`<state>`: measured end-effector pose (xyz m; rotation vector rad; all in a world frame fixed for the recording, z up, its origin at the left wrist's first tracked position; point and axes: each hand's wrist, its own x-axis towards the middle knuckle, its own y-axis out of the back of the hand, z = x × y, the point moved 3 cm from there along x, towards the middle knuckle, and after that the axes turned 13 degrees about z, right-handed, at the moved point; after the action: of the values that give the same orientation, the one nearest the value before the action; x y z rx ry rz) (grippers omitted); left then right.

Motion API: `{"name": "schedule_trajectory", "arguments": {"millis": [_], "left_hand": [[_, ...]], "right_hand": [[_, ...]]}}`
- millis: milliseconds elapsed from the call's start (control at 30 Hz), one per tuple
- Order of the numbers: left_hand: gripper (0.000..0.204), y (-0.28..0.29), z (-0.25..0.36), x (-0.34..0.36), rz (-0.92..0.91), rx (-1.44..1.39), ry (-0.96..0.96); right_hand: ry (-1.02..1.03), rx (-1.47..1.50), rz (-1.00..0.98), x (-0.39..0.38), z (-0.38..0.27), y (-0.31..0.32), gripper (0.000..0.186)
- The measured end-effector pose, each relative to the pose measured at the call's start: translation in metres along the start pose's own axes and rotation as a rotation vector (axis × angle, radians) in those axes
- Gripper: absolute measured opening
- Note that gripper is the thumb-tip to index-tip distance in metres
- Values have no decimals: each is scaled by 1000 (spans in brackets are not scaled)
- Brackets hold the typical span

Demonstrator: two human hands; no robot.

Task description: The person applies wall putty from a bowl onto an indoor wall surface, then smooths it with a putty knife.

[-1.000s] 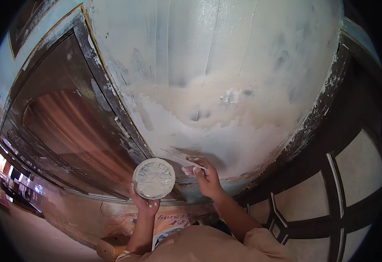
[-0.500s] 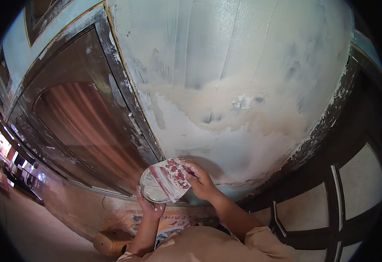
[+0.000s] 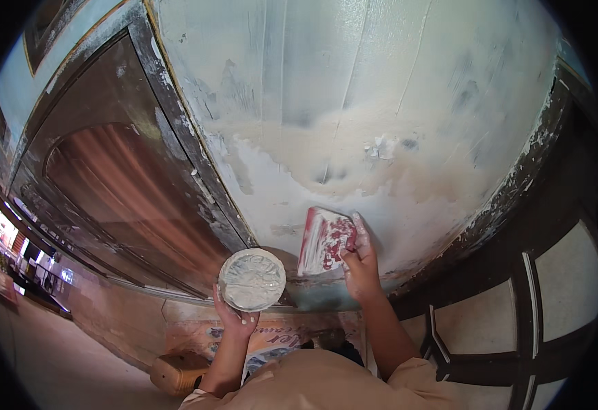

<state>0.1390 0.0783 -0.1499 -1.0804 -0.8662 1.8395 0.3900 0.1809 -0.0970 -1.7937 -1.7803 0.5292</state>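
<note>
My left hand is closed around the underside and left edge of a round, pale bowl. Whitish putty fills it, its top streaked with marks. Over to the right, my right hand grips a red, flat putty spreader by its right side, fingers stretched behind it and thumb in front. White putty is smeared over the spreader's face. It is held up before the lower part of the patchy wall; I cannot tell whether its edge touches. White specks dot my fingers.
Left of the wall stands a dark, worn door frame with a reddish-brown curtain behind its panel. A yellowish container and a printed sheet lie low near me. A dark panelled door is at right.
My right hand has taken the spreader from over the bowl, moving it up and right to the wall. The bowl's putty shows fully now. My left hand stays nearly in place.
</note>
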Motion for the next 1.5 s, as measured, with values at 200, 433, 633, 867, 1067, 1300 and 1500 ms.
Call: {"name": "schedule_trajectory", "arguments": {"millis": [200, 433, 633, 867, 1067, 1300, 1500], "left_hand": [[65, 1, 2, 4, 3, 22, -13], [64, 9, 15, 12, 26, 36, -39], [64, 10, 23, 13, 59, 62, -43], [64, 13, 29, 14, 66, 38, -43], [64, 10, 30, 21, 59, 52, -40], [63, 8, 30, 28, 32, 69, -37], [64, 14, 36, 26, 49, 54, -51]], "right_hand": [[-95, 109, 35, -8, 42, 17, 36], [-68, 6, 48, -6, 90, 16, 21], [14, 38, 246, 6, 126, 5, 23], [50, -82, 359, 8, 132, 3, 24], [111, -203, 426, 12, 137, 7, 21], [106, -283, 383, -2, 167, 23, 26], [-44, -285, 109, -28, 156, 30, 30]]}}
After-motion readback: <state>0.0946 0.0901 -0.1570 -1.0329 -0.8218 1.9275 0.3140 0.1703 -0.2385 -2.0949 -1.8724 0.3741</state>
